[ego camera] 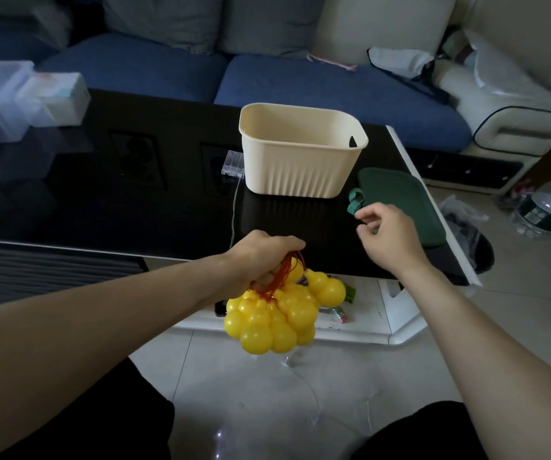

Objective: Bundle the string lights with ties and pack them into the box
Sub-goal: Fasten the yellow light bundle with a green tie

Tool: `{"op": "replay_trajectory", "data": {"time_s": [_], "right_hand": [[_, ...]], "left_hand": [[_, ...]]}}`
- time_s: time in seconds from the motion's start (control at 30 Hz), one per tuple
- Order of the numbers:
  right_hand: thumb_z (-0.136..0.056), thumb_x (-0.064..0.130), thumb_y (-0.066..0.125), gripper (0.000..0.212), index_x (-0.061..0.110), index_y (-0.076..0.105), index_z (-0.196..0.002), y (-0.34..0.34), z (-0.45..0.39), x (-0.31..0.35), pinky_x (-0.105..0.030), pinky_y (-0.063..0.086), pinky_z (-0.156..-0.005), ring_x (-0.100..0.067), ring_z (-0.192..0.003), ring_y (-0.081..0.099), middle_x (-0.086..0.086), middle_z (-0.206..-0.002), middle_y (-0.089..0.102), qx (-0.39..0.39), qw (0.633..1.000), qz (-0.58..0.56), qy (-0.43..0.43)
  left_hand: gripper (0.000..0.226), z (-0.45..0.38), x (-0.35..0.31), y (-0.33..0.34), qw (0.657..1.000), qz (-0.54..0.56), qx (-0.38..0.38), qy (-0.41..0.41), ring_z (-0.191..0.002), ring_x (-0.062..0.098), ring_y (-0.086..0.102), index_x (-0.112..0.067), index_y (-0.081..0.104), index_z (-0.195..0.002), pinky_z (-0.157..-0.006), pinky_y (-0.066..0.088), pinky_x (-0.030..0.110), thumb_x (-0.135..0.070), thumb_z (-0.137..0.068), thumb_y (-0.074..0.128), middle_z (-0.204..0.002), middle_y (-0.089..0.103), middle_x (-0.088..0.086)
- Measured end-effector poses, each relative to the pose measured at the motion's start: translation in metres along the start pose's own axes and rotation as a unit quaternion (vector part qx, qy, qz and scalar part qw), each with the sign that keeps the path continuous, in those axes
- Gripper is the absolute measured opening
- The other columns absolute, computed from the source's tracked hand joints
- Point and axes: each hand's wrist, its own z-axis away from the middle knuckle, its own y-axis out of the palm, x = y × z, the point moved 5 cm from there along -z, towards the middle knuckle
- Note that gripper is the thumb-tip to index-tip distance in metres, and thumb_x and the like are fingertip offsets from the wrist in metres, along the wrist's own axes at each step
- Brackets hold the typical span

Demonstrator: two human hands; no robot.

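Your left hand (261, 257) grips the gathered yellow gourd-shaped plastic string lights (280, 313), your right hand (387, 230), fingers loosely curled, reaches the green tie (354, 200); next, I think, wrap it.

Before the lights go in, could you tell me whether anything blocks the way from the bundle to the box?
Nothing visible does: the left hand holds the lights before the table; the box is open and empty.
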Motion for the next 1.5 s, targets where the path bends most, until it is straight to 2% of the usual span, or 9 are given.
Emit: {"op": "replay_trajectory", "data": {"time_s": [0.13, 0.33, 0.6, 0.8, 0.93, 1.2, 1.3, 1.4, 1.5], "right_hand": [[-0.092, -0.001, 0.053, 0.052, 0.019, 0.054, -0.139, 0.013, -0.017, -0.019, -0.038, 0.04, -0.105, -0.033, -0.13, 0.038, -0.012, -0.139, 0.043, 0.03, 0.996, 0.086, 0.021], [-0.089, -0.004, 0.049, 0.078, 0.029, 0.029, -0.156, 0.04, -0.037, -0.02, -0.047, 0.035, -0.105, -0.035, -0.137, 0.029, -0.001, -0.163, 0.025, 0.118, 0.966, 0.231, 0.011], [-0.096, 0.007, 0.062, 0.025, 0.006, 0.067, -0.121, 0.046, -0.05, -0.019, -0.031, 0.041, -0.091, -0.029, -0.116, 0.052, -0.012, -0.129, 0.05, 0.003, 0.987, 0.16, 0.007], [-0.089, 0.021, 0.075, 0.018, 0.008, 0.071, -0.101, 0.028, -0.039, -0.006, -0.027, 0.047, -0.074, -0.021, -0.086, 0.063, -0.006, -0.098, 0.063, -0.039, 0.999, 0.009, -0.011], [-0.086, 0.029, 0.079, 0.017, 0.015, 0.072, -0.091, 0.012, -0.019, 0.021, -0.028, 0.057, -0.068, -0.018, -0.074, 0.069, -0.001, -0.083, 0.072, 0.023, 0.985, -0.171, -0.026], [-0.085, 0.035, 0.079, 0.011, 0.026, 0.077, -0.089, 0.007, 0.033, 0.08, -0.035, 0.056, -0.07, -0.012, -0.071, 0.066, -0.001, -0.078, 0.073, 0.14, 0.967, -0.188, -0.098], [-0.085, 0.033, 0.079, 0.008, 0.026, 0.077, -0.087, 0.014, 0.047, 0.091, -0.03, 0.055, -0.071, -0.007, -0.072, 0.067, 0.002, -0.078, 0.074, 0.162, 0.965, -0.188, -0.083], [-0.087, 0.021, 0.078, 0.003, 0.021, 0.077, -0.09, 0.012, 0.055, 0.099, -0.021, 0.054, -0.072, -0.007, -0.076, 0.073, 0.005, -0.078, 0.077, 0.154, 0.959, -0.223, -0.081], [-0.08, 0.013, 0.083, 0.016, 0.015, 0.075, -0.094, 0.005, 0.057, 0.099, -0.015, 0.053, -0.066, -0.007, -0.073, 0.074, 0.004, -0.079, 0.078, 0.117, 0.948, -0.294, -0.038]], "left_hand": [[0.046, -0.003, 0.006, -0.005, 0.999, -0.032, -0.011, -0.008, -0.037, 0.009, 0.034, -0.018, 0.05, -0.062, -0.044, 0.03, 0.021, -0.054, -0.088, 0.064, -0.042, 0.038, -0.006], [0.045, -0.007, 0.01, -0.009, 0.998, -0.067, -0.001, -0.01, -0.04, 0.011, 0.033, -0.018, 0.047, -0.061, -0.045, 0.03, 0.022, -0.048, -0.088, 0.066, -0.045, 0.037, -0.005], [0.043, -0.01, 0.015, -0.004, 0.994, -0.1, 0.048, -0.015, -0.043, 0.011, 0.035, -0.018, 0.046, -0.065, -0.046, 0.032, 0.024, -0.048, -0.091, 0.063, -0.052, 0.037, -0.003], [0.047, -0.015, 0.011, -0.007, 0.996, -0.075, 0.044, -0.003, -0.042, 0.011, 0.032, -0.018, 0.044, -0.061, -0.046, 0.03, 0.024, -0.049, -0.092, 0.062, -0.047, 0.036, -0.005], [0.051, -0.018, 0.01, -0.011, 0.999, -0.007, 0.029, -0.017, -0.04, 0.012, 0.03, -0.018, 0.041, -0.058, -0.044, 0.027, 0.023, -0.051, -0.095, 0.055, -0.048, 0.036, -0.003], [0.047, -0.008, -0.002, -0.004, 0.976, 0.181, 0.12, -0.031, -0.048, 0.017, 0.032, -0.019, 0.038, -0.062, -0.051, 0.026, 0.03, -0.052, -0.094, 0.048, -0.057, 0.035, 0.001], [0.042, 0.003, -0.01, 0.008, 0.966, 0.181, 0.181, 0.029, -0.053, 0.016, 0.039, -0.006, 0.056, -0.09, -0.056, 0.033, 0.029, -0.046, -0.099, 0.044, -0.064, 0.039, 0.003], [0.054, 0.01, -0.012, 0.015, 0.961, 0.181, 0.198, 0.067, -0.056, 0.014, 0.043, 0.004, 0.055, -0.126, -0.059, 0.038, 0.027, -0.042, -0.103, 0.039, -0.066, 0.04, 0.002], [0.053, 0.015, -0.017, 0.011, 0.957, 0.178, 0.207, 0.095, -0.059, 0.014, 0.046, 0.006, 0.055, -0.127, -0.065, 0.039, 0.029, -0.039, -0.105, 0.038, -0.07, 0.043, 0.003]]}}
